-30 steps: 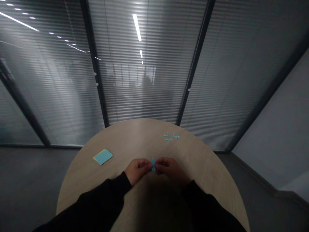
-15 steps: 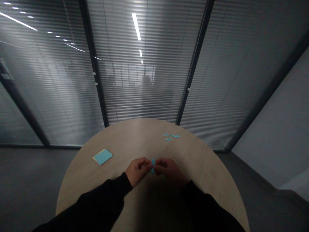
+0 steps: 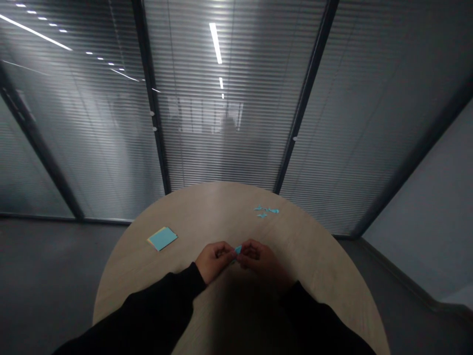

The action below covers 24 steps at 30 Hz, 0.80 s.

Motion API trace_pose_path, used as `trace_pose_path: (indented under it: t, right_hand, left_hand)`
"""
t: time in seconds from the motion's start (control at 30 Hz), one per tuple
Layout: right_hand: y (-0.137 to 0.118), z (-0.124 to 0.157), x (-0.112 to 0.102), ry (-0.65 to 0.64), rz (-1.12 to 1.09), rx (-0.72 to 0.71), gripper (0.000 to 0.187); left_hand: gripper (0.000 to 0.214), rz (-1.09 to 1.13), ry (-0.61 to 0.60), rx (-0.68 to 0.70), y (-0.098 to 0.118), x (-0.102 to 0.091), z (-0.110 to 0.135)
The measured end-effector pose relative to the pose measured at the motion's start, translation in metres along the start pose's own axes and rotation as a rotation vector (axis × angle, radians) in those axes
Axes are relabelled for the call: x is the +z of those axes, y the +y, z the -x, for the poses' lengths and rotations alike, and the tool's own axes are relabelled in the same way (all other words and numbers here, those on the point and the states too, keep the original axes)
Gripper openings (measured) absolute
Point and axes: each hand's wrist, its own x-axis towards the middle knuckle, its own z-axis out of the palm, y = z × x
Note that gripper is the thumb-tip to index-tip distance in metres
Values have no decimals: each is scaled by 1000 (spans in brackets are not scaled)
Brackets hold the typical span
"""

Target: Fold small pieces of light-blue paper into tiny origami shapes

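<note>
Light blue paper on pale wood

The folded scrap [image 3: 238, 249], paper pad [image 3: 162, 238] and small pieces [image 3: 266, 211] are light blue; the surface [image 3: 207, 212] is pale wood-grain; the sleeves [image 3: 158, 310] black.

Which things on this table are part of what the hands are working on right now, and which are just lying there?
In hand:
- small blue paper, pinched between the left hand and the right hand

Lying about, untouched:
- paper stack, blue sheet on top, left of the hands
- blue paper bits, beyond the hands to the right
- both lie on the round table
</note>
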Motion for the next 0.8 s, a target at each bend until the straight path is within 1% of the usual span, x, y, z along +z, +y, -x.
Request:
trace_pose_path:
  t: [0.2,0.27,0.37,0.47,0.57,0.7,0.8]
  right_hand:
    - [-1,0,-2,-34,101,-16,33]
    - [0,1,-2,-12,146,-26,31]
    - [-2,1,-1,38,221,-50,27]
    - [-6,3,4,66,260,-73,21]
    - [-9,3,8,89,273,-93,18]
    - [-5,1,9,80,285,-93,19]
    - [0,-2,8,116,288,-109,21]
  left_hand:
    - [42,-321,1,92,6,1,6]
    - [41,-402,-7,126,10,2,8]
    - [39,-439,-17,156,15,2,9]
    - [37,-439,-7,161,15,1,8]
    - [36,-401,-10,132,11,1,7]
    - [40,-202,-34,82,5,3,5]
    - [46,-48,-40,55,1,3,2]
